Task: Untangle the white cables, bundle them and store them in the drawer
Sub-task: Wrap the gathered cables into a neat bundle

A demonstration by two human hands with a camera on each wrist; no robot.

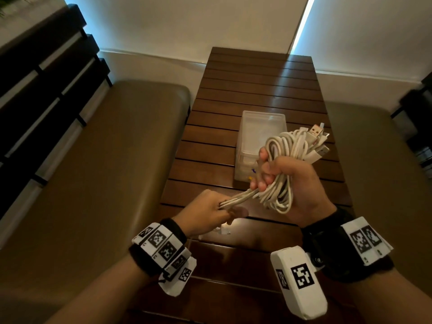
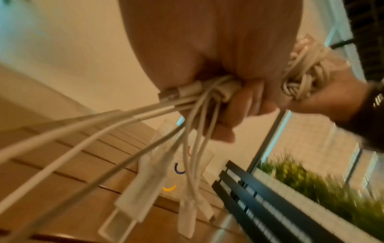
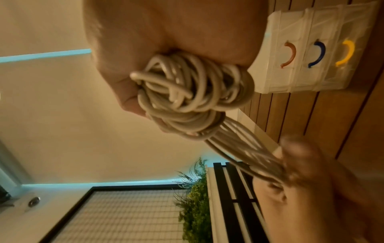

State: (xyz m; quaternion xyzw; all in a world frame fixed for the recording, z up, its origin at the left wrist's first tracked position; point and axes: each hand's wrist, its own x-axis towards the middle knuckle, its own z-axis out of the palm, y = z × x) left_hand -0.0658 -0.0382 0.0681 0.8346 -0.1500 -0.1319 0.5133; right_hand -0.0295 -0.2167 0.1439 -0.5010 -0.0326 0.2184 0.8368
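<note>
My right hand (image 1: 278,174) grips a coiled bundle of white cables (image 1: 287,155) above the wooden table (image 1: 233,90), with several plug ends sticking out at the top right. From the coil a straight run of strands (image 1: 238,198) stretches down-left to my left hand (image 1: 210,210), which pinches them tight. In the left wrist view several cable tails with connectors (image 2: 133,203) hang below the left hand's fingers (image 2: 232,115). The right wrist view shows the looped bundle (image 3: 187,92) in the right palm. A translucent drawer unit (image 1: 257,141) stands just behind the hands, its drawers shut (image 3: 311,54).
The drawer fronts carry a brown handle (image 3: 288,55), a blue handle (image 3: 318,54) and a yellow handle (image 3: 346,52). Cushioned benches (image 1: 105,171) flank the table on both sides. A black slatted bench back (image 1: 42,73) and a green plant (image 2: 311,180) lie to the left.
</note>
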